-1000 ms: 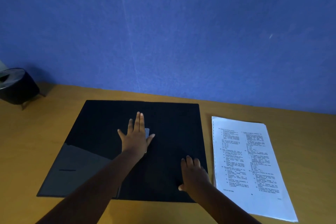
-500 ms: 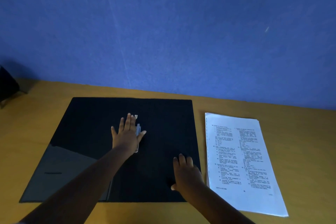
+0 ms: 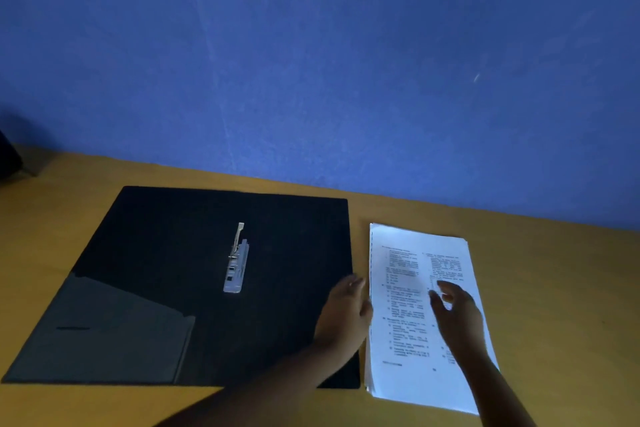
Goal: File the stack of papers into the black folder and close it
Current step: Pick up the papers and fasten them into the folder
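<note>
The black folder [image 3: 166, 253] lies open and flat on the wooden desk. Its metal clip [image 3: 236, 262] sits in the middle with its lever raised. A stack of printed white papers [image 3: 408, 333] lies just right of the folder. My left hand [image 3: 344, 314] hovers over the folder's right edge, next to the stack's left edge, fingers loosely apart. My right hand [image 3: 457, 314] is over the middle of the stack, fingers spread and curved, holding nothing. I cannot tell whether either hand touches the paper.
The orange-brown desk [image 3: 554, 288] runs up to a blue wall [image 3: 311, 62]. A grey inner pocket [image 3: 104, 329] covers the folder's lower left. A dark object [image 3: 8, 158] sits at the far left edge.
My left hand left the clip and moved right to the folder's edge by the papers. My right hand moved off the folder onto the stack. The clip is now uncovered.
</note>
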